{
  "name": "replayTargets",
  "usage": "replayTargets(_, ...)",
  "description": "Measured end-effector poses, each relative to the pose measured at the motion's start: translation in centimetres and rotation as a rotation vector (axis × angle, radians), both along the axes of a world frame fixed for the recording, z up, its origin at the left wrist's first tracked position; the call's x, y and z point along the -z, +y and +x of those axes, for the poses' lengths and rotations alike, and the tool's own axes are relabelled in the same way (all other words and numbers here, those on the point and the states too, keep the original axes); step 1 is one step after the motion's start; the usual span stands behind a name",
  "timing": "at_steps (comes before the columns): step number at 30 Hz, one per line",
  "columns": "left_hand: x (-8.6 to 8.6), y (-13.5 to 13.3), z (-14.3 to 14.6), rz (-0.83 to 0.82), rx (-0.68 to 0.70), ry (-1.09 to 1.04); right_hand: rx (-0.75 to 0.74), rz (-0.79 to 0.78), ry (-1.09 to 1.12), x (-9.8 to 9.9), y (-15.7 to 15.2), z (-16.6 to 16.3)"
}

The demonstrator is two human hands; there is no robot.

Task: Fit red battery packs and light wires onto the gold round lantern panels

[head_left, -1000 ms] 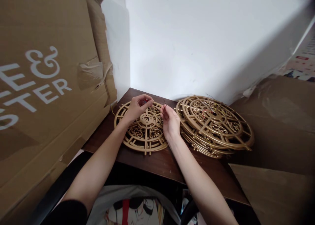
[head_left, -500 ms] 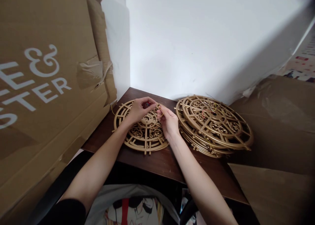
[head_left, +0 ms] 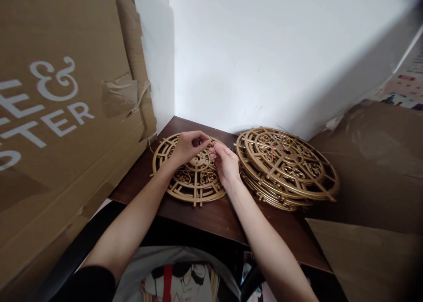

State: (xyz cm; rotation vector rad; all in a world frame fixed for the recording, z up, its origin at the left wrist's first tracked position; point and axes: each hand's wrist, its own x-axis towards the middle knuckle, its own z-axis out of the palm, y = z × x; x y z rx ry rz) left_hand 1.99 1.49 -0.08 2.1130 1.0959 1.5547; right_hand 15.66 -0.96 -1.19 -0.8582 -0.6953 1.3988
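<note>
A round gold openwork disc (head_left: 196, 195) lies flat on the dark brown table, with scrollwork and a ring at its centre. Over its upper part my left hand (head_left: 190, 147) is closed in a pinch, thumb against fingers. Something small, dark and red shows in the gap of that hand, too small to make out. Close beside it on the right, my right hand (head_left: 226, 162) pinches a thin wire (head_left: 215, 155), its fingertips almost meeting the left ones. Both hands hide part of the disc.
Right of the disc stands a stack of similar gold discs (head_left: 274, 178), with thin yellow and red wires on top. A large cardboard box (head_left: 66, 161) rises at the left; more cardboard (head_left: 366, 169) stands at the right. Behind the table (head_left: 211, 216) is a white wall (head_left: 251, 64).
My fingertips have shifted slightly at the same spot. The yellow wire loop by my right hand shows less clearly now. The discs have stayed in place.
</note>
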Motion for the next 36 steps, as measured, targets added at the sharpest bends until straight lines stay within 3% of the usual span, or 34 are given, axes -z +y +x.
replayTargets(8, 0.19, 0.28, -0.01, -0.090, 0.001, -0.095, 0.081, 0.104, -0.199, 0.23, -0.16, -0.11)
replayTargets(15, 0.13, 0.59, -0.14, -0.219, 0.040, -0.212, 0.077, 0.091, -0.110, 0.29, -0.01, -0.10)
replayTargets(28, -0.03, 0.55, -0.22, -0.227, 0.052, -0.208, 0.069, 0.125, -0.242, 0.53, -0.14, -0.25)
replayTargets(36, -0.33, 0.13, -0.17, -0.268, 0.161, -0.137, 0.143, 0.285, -0.416, 0.65, -0.35, -0.30)
